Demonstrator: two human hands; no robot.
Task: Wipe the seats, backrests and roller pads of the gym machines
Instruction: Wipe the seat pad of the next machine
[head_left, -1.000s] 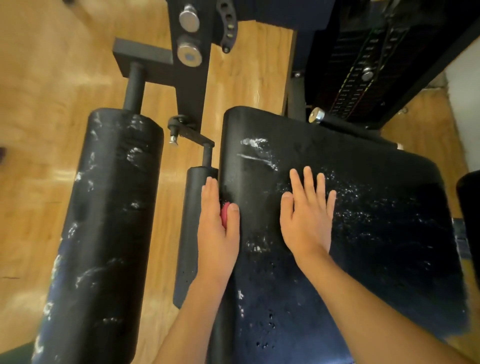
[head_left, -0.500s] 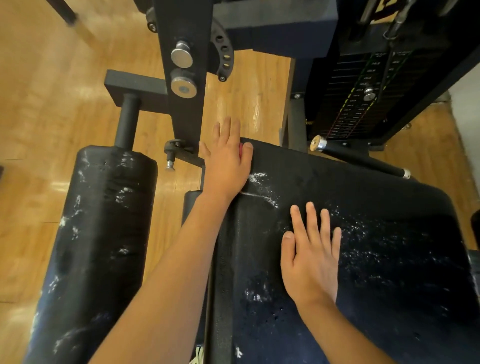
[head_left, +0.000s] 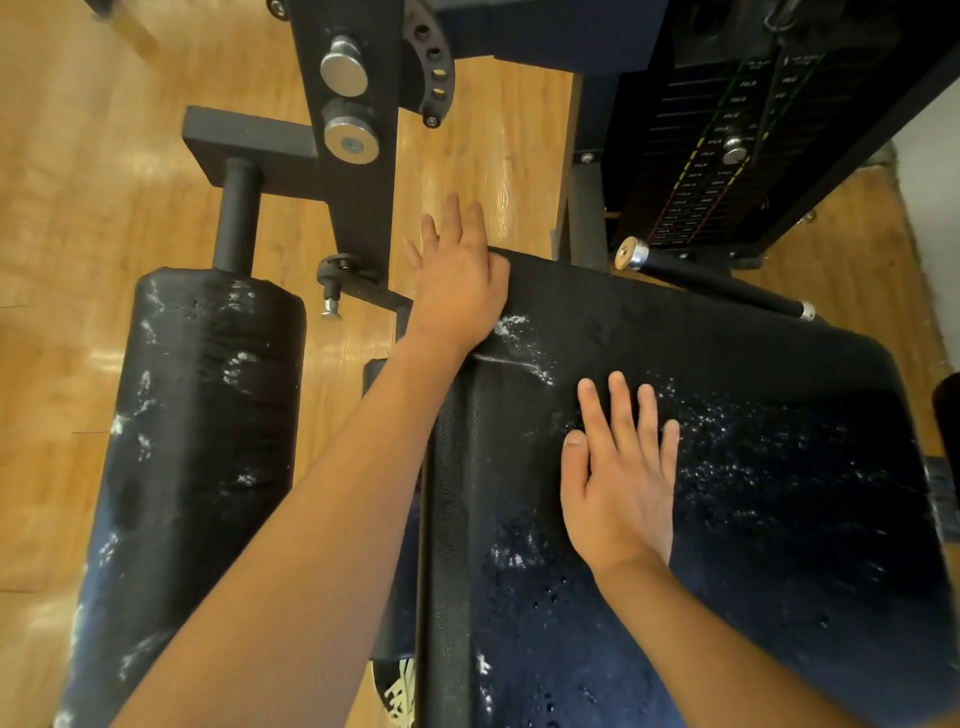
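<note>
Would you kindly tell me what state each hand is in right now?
Left hand: open, fingers straight, pressing a corner of the black padded seat.
Right hand: open, flat on the seat, holding nothing.

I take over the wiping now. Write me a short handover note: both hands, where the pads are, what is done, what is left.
Left hand: fingers straight, pressing the far left corner of the black padded seat; any cloth under it is hidden.
Right hand: flat on the seat, holding nothing.
Large black roller pad: left of the seat, untouched by either hand.
Done: nothing looks finished.
Left: white streaks on the seat, white marks on the roller pad.
</note>
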